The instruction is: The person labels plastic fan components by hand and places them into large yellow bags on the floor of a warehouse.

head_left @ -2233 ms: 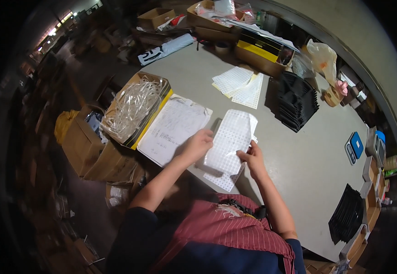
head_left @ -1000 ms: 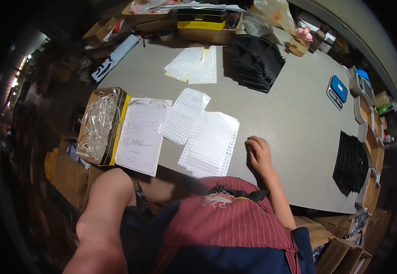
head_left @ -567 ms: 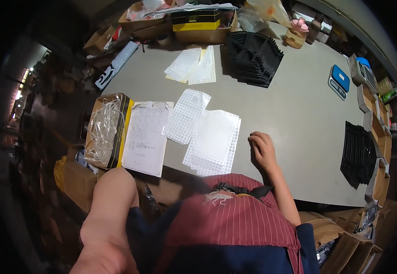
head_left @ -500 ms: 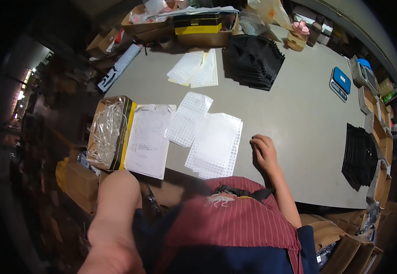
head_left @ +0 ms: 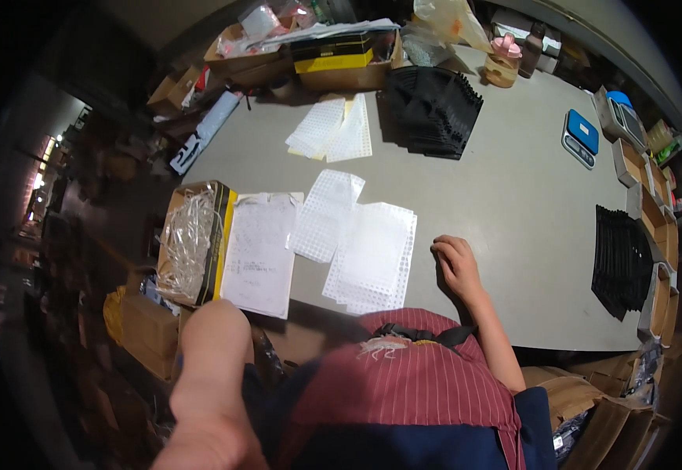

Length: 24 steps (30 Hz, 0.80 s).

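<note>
My right hand (head_left: pixel 457 262) rests on the grey table (head_left: pixel 513 227), its fingers loosely bent and nothing held in them. To its left lie overlapping white sticker sheets (head_left: pixel 374 249) covered in small round marks. My left arm (head_left: pixel 214 352) is bent, the elbow near the table's front edge and the forearm running back to the lower edge. Only the base of my left hand (head_left: pixel 208 450) shows there; its fingers are out of the picture. Beyond that elbow are a handwritten sheet (head_left: pixel 259 251) and a box (head_left: pixel 222 243) of clear plastic strips (head_left: pixel 190 247).
More sheets (head_left: pixel 349 129) and a stack of black pieces (head_left: pixel 433 110) lie farther back. At the right are a blue-topped scale (head_left: pixel 582 137), another black stack (head_left: pixel 619 262) and open cardboard trays (head_left: pixel 662 309). A pink-lidded jug (head_left: pixel 503 61) stands at the back.
The view has shifted slightly, so the near table items appear a little lower. My right hand keeps its place beside the sheets. My left arm stays bent.
</note>
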Available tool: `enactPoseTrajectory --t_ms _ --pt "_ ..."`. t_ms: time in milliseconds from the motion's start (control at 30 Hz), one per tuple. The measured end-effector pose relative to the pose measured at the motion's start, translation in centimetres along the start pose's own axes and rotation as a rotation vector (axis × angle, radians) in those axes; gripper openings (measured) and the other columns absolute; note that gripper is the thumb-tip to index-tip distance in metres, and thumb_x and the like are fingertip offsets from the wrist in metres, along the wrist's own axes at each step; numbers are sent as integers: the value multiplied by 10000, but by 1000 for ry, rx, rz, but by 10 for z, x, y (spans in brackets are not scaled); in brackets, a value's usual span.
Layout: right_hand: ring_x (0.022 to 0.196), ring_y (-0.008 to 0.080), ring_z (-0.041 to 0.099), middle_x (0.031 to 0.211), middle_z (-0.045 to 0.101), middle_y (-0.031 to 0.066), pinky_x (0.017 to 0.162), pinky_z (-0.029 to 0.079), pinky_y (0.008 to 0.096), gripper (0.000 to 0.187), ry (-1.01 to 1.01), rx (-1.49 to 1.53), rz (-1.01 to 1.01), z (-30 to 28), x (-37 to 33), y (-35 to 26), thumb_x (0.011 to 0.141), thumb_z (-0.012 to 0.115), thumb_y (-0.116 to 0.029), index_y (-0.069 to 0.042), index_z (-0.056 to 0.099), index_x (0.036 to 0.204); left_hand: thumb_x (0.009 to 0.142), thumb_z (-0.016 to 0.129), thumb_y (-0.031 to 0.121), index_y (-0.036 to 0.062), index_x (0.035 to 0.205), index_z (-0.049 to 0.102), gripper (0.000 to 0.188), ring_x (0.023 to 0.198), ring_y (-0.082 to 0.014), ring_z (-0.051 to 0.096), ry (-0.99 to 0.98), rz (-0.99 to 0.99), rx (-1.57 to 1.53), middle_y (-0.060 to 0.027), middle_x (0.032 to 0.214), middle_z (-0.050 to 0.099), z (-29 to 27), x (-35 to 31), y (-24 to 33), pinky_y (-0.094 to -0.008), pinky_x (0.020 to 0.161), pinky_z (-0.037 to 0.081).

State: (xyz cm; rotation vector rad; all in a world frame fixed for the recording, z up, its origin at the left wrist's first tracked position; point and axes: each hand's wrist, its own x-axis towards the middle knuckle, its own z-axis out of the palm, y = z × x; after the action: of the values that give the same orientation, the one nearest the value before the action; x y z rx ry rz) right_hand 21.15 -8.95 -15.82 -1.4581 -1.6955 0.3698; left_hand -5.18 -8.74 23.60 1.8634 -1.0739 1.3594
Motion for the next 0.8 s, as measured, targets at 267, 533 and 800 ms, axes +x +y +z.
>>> enactPoseTrajectory --t_ms 267,533,800 --pt "1131 348 596 1190 657 121 982 481 440 246 11 -3 8 -1 -3 0 850 628 41 -22 669 1084 898 572 155 197 525 323 451 508 -60 438 -38 30 -2 92 438 388 -7 -2 -6 -433 1101 329" --pt "1121 349 603 1183 661 120 980 487 431 251 39 22 7 5 5 -1 845 632 42 -22 670 1084 885 574 119 198 542 340 422 458 -62 417 14 -32 -2 96 449 387 -11 10 -6 -351 979 408" --pt "1113 353 608 1179 663 120 977 489 436 225 60 11 9 -1 4 -1 861 628 37 -20 670 1074 885 581 141 197 538 326 434 489 -55 434 -19 18 -68 100 435 376 -11 6 -7 -396 1085 346"
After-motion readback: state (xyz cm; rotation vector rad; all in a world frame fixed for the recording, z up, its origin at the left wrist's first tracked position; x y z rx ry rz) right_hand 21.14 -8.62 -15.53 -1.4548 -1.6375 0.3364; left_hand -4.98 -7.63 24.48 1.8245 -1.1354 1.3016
